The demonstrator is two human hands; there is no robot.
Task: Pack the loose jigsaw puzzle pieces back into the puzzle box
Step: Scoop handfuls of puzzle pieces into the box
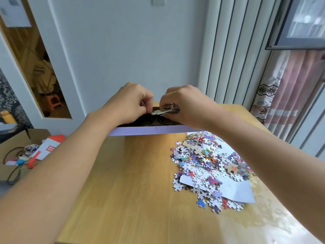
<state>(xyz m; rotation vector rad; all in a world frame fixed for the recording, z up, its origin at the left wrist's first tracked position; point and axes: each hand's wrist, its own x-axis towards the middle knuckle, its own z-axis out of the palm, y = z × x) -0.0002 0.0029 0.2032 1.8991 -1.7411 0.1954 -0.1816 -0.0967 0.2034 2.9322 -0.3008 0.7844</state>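
- Most loose pieces remain heaped on the tabletop.
- Both hands, left hand and right hand, pinch a clump above the puzzle box.
- Box contents apparently dark; fill level unclear.

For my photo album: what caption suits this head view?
Both hands hold puzzle pieces over the lilac box.

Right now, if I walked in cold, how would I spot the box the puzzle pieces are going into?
Start at the wooden table and look to its far edge by the wall, past the pile of loose puzzle pieces on the right. The puzzle box sits there under both hands. It is the only thing with a plain lilac side wall and a dark inside.
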